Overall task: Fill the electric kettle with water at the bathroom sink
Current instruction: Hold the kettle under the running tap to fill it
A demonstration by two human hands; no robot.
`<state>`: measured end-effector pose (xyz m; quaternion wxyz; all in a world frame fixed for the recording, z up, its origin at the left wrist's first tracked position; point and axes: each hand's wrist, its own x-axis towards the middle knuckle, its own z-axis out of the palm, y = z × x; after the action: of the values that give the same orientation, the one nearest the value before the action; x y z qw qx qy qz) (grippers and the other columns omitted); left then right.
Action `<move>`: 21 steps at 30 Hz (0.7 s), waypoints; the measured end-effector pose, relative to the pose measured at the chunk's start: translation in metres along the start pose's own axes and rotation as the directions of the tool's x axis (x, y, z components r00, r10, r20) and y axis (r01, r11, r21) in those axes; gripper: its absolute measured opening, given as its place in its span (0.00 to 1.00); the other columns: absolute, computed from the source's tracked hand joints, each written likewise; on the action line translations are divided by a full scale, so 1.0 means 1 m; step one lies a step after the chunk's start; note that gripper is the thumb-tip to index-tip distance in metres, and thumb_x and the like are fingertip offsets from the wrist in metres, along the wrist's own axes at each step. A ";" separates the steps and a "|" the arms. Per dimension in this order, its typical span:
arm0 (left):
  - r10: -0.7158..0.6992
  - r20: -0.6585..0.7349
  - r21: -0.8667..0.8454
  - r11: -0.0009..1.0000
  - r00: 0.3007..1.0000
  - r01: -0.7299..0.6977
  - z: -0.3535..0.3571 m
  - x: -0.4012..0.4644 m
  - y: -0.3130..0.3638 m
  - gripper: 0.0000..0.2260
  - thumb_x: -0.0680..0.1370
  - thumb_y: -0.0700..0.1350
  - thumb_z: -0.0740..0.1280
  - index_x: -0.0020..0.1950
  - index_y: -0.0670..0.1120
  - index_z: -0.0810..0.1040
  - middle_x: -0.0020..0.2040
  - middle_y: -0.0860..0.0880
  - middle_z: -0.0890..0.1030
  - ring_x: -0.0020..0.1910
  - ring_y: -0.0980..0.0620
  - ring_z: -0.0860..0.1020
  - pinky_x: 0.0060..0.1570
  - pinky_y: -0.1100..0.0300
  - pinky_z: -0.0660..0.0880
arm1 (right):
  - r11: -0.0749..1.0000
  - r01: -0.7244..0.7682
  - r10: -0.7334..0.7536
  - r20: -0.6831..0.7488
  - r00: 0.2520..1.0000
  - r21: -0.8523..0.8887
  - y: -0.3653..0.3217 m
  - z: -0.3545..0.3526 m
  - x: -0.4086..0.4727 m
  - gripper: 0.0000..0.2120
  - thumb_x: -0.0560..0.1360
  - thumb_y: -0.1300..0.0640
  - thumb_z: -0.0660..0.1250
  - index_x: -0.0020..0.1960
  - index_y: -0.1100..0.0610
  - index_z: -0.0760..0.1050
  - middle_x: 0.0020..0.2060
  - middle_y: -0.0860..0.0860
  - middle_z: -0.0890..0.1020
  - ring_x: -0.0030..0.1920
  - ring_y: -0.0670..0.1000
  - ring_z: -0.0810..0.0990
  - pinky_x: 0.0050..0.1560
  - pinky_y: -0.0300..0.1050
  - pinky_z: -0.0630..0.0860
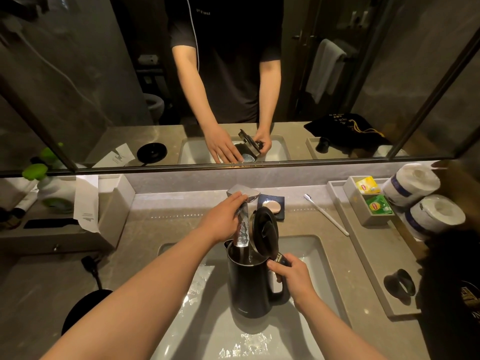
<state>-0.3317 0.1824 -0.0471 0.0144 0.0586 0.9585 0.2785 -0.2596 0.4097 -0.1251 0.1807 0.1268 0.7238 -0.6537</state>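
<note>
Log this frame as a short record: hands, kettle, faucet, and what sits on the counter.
left hand: on the faucet handle
right hand: gripping the kettle handle
electric kettle: black, upright in the sink, lid flipped open
water: running from the faucet into the kettle
counter right: toothbrush, tea bags, two toilet paper rolls
behind the faucet: soap dish

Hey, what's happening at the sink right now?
A person is filling a black kettle at the bathroom sink. The right hand grips the kettle's handle, holding it in the basin with its lid flipped open. The left hand rests on the faucet, and water is running into the kettle.
</note>
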 end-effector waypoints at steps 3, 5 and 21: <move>-0.003 -0.005 0.003 1.000 1.000 0.003 0.000 -0.001 0.000 0.28 0.77 0.41 0.60 0.75 0.56 0.57 0.77 0.54 0.57 0.72 0.51 0.61 0.65 0.55 0.61 | 1.000 0.000 0.000 0.001 1.000 -0.002 0.000 0.001 0.000 0.06 0.70 0.57 0.76 0.39 0.57 0.80 0.29 0.48 0.82 0.35 0.52 0.78 0.40 0.48 0.75; 0.000 0.000 0.011 1.000 1.000 0.000 0.001 -0.002 0.000 0.28 0.77 0.41 0.60 0.75 0.57 0.57 0.77 0.54 0.57 0.72 0.51 0.61 0.65 0.55 0.61 | 1.000 -0.001 0.001 0.000 1.000 -0.003 0.000 0.002 -0.001 0.07 0.70 0.57 0.76 0.39 0.57 0.80 0.30 0.49 0.82 0.35 0.52 0.78 0.41 0.48 0.76; 0.011 0.014 -0.017 1.000 1.000 -0.010 0.000 -0.005 0.003 0.30 0.77 0.39 0.61 0.76 0.55 0.55 0.77 0.53 0.55 0.73 0.50 0.58 0.68 0.55 0.57 | 1.000 -0.007 0.007 -0.010 1.000 0.011 0.004 0.000 0.001 0.09 0.69 0.57 0.77 0.43 0.62 0.81 0.31 0.51 0.83 0.34 0.50 0.79 0.38 0.46 0.76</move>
<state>-0.3263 0.1843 -0.0458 0.0200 0.0655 0.9557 0.2862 -0.2587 0.4103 -0.1290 0.1787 0.1336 0.7207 -0.6564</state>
